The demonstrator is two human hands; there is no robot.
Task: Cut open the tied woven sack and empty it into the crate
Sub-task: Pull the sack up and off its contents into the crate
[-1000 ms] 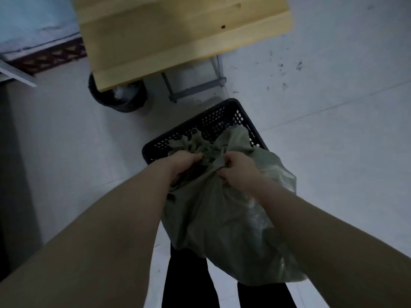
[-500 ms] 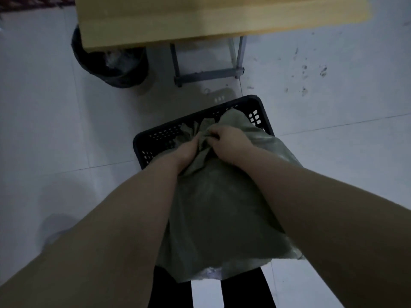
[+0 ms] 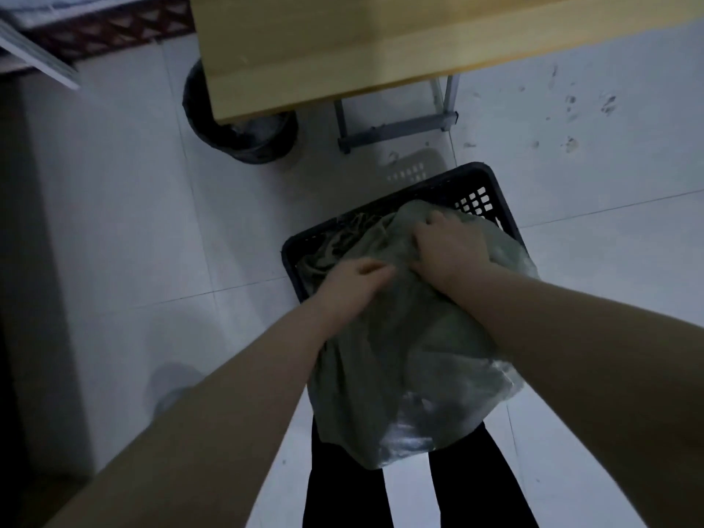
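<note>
A grey-green woven sack lies tipped forward over the near edge of a black perforated crate on the tiled floor. Its frayed, open-looking mouth points into the crate. My left hand grips the sack fabric near the mouth on the left. My right hand clutches the bunched fabric higher up on the right. What is inside the sack and the crate is hidden in the dim light.
A wooden table with a grey metal leg frame stands just beyond the crate. A black bin sits under its left corner. My dark-trousered legs stand below the sack. A dark wall edge runs along the left.
My hands have shifted apart along the sack: the right one has moved further up over the mouth, the left lower. The view has swung left, so the crate now appears further right.
</note>
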